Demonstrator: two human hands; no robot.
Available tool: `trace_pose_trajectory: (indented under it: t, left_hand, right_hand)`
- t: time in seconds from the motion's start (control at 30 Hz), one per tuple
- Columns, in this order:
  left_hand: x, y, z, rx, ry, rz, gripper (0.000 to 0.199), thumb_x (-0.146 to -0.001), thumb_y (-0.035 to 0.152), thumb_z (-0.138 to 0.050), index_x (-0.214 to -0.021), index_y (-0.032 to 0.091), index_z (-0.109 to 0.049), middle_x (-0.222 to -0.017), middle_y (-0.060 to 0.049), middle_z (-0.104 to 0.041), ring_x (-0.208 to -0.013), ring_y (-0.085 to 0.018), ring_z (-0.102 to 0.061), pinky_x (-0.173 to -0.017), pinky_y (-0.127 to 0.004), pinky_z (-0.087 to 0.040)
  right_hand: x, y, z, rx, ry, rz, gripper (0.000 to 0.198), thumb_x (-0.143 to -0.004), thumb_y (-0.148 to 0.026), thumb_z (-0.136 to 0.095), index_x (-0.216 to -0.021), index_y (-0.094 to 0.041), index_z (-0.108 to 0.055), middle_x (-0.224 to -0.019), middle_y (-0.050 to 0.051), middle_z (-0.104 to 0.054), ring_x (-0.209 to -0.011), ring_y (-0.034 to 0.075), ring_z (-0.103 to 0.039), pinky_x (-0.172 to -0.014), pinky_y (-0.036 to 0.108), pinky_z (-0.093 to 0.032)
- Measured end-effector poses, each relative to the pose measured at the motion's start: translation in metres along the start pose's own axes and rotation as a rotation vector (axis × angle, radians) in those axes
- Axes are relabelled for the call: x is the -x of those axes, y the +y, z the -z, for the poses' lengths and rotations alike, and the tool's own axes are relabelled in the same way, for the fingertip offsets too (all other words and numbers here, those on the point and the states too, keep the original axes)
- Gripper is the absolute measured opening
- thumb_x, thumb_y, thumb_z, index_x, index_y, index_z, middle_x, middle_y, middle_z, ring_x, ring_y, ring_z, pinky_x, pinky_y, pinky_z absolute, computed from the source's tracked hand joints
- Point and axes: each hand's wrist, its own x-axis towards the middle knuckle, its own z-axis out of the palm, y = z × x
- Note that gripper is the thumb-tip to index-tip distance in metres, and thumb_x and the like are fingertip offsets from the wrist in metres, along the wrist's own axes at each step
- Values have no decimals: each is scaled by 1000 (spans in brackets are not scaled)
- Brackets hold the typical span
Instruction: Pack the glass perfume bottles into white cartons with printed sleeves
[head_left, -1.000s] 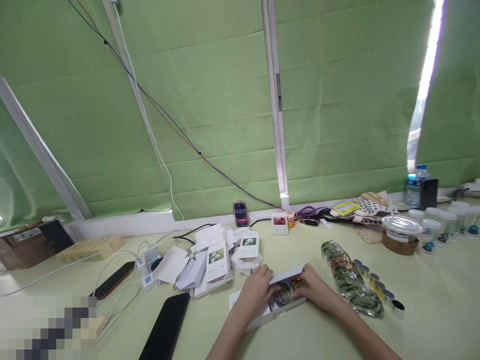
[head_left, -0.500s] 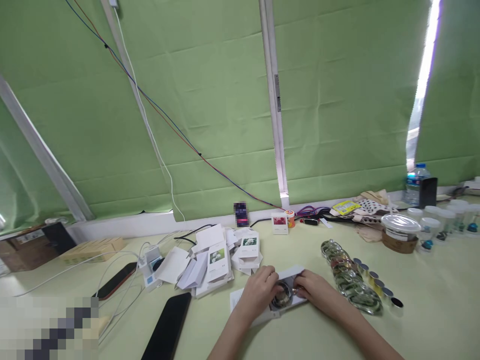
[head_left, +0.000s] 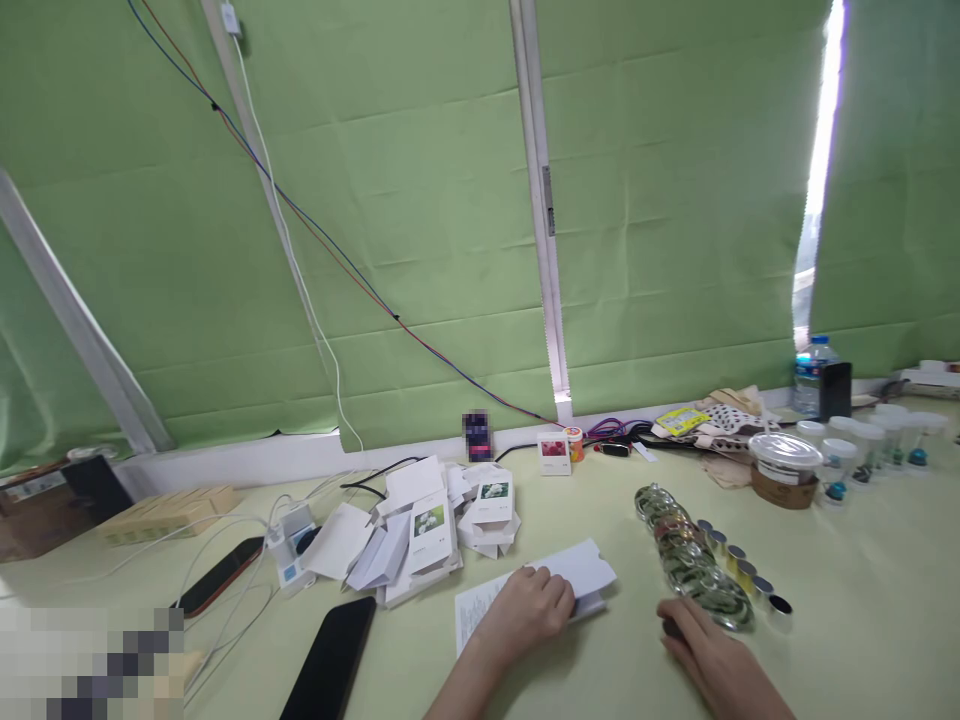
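My left hand [head_left: 531, 612] lies over a white cardboard box [head_left: 589, 570], its fingers curled round the near edge. One flap of the box stands raised to the right, and printed text shows on the part left of my wrist. Whatever is inside the box is hidden by my hand and the flap. My right hand [head_left: 705, 650] is apart from the box, just below a row of coiled items in clear bags [head_left: 686, 555]. Its fingers are bent together; a dark spot shows between thumb and forefinger, too small to make out.
Several small round caps [head_left: 742, 570] line up beside the bags. A pile of white boxes [head_left: 431, 530] lies to the left, near a black phone [head_left: 330, 655] and a power strip [head_left: 289, 555]. Lidded jars [head_left: 836, 470] and a tub [head_left: 784, 470] stand at the right.
My right hand has let go of the box and moved right, towards the bagged coils. The dark coil seen in the box is now covered. The view has shifted slightly.
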Motion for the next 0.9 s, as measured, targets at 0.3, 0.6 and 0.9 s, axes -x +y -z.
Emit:
trace_pose_trajectory:
  t: [0.3,0.6,0.9]
  left_hand:
    - [-7,-6,12,43,-2,134,21,-85,39,-60,-87,18,-55,-86,-6,-62,-80,-24,-57,-64,-32,-39]
    - [-7,-21,3,148,77,339,24,-88,1,-39,-92,21,-50,-94,-6,-58,-88,-23,-55,-74,-33,-39]
    - [-7,-33,-7,264,134,496,34,-79,-5,-42,-95,22,-56,-94,-3,-59,-85,-18,-58,-70,-26,-43]
  right_hand:
    - [37,20,28,306,310,-176,26,-96,-33,-36,-103,-23,-59,-106,11,-69,-66,21,-71,-46,27,-48]
    - [-76,-84,11,-105,-226,-230,35,-94,-17,-32,-84,-17,-66,-96,13,-66,-93,24,-63,-80,31,-42]
    - [-114,-86,-16,-185,-482,-300,36,-73,-50,-63,-82,-14,-65,-88,13,-72,-81,26,-65,-58,27,-35]
